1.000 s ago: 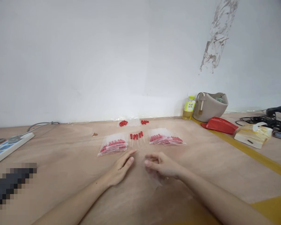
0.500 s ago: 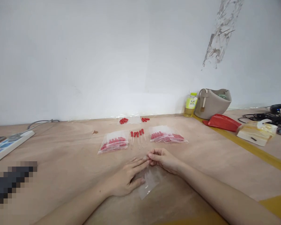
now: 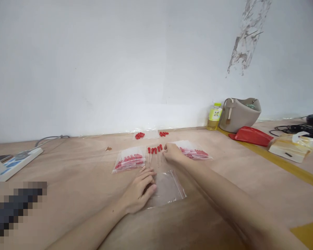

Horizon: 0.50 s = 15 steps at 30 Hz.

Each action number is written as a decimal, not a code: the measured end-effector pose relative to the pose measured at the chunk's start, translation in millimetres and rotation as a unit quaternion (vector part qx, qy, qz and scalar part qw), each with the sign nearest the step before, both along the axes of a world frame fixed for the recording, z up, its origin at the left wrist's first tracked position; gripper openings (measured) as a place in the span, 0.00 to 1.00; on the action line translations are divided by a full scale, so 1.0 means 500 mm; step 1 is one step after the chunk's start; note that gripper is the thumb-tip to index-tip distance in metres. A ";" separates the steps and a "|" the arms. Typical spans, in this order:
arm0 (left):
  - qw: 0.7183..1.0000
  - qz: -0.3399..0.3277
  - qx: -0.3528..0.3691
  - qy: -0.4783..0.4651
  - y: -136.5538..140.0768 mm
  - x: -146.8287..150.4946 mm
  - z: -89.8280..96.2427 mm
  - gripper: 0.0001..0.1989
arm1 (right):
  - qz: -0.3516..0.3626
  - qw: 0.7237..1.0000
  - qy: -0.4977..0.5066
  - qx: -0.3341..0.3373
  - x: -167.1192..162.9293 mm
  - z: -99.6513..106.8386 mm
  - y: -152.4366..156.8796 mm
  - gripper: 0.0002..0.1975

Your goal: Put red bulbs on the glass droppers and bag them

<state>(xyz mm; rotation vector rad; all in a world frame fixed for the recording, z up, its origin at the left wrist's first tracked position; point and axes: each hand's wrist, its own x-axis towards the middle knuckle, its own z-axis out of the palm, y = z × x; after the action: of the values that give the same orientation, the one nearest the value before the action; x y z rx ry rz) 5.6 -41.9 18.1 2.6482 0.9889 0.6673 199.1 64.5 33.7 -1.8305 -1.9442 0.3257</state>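
Note:
My left hand point(image 3: 142, 191) lies flat on the table with its fingers stretched out, against the left side of a clear zip bag point(image 3: 169, 185). The bag is flat, with its red-lined zip edge towards the right. My right hand point(image 3: 173, 152) reaches forward, fingers curled together beside the rightmost of several red-bulbed droppers point(image 3: 155, 151). Whether its fingertips hold anything is hidden. The droppers lie in a row, bulbs away from me and thin clear stems towards me. Filled bags of red-bulbed droppers lie to the left point(image 3: 130, 160) and right point(image 3: 198, 153), the latter partly behind my right hand.
Further back are loose red bulbs point(image 3: 139, 135) and another clear bag point(image 3: 150, 134) near the wall. A drink bottle point(image 3: 214, 117), grey bag point(image 3: 238, 116), red pouch point(image 3: 253, 136) and tissue pack point(image 3: 289, 147) stand right. A power strip point(image 3: 21, 163) lies left.
My right hand has left the zip bag's edge and moved forward to the droppers. The zip bag now lies flatter and more fully in view beside my left hand.

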 end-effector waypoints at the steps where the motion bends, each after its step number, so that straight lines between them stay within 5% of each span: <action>1: 1.000 0.009 0.009 -0.010 -0.005 0.004 -0.002 0.10 | -0.009 1.000 -0.003 -0.015 -0.010 -0.002 0.014 0.10; 9: 0.999 -0.016 -0.020 0.040 -0.019 0.012 -0.019 0.18 | -0.054 0.997 -0.018 -0.058 -0.049 -0.012 0.046 0.25; 13: 0.996 -0.056 -0.037 0.064 -0.008 0.004 -0.005 0.20 | -0.035 0.999 0.016 -0.025 0.004 0.013 -0.002 0.31; 15: 0.995 -0.062 -0.039 0.070 -0.003 0.005 -0.002 0.21 | 0.005 0.991 0.129 0.017 0.050 0.013 -0.040 0.32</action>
<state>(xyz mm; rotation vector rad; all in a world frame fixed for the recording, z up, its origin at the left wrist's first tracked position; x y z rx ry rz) 8.0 -43.1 17.2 2.6896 0.8584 0.4132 224.1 44.4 40.4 -1.6663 -1.7695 0.5034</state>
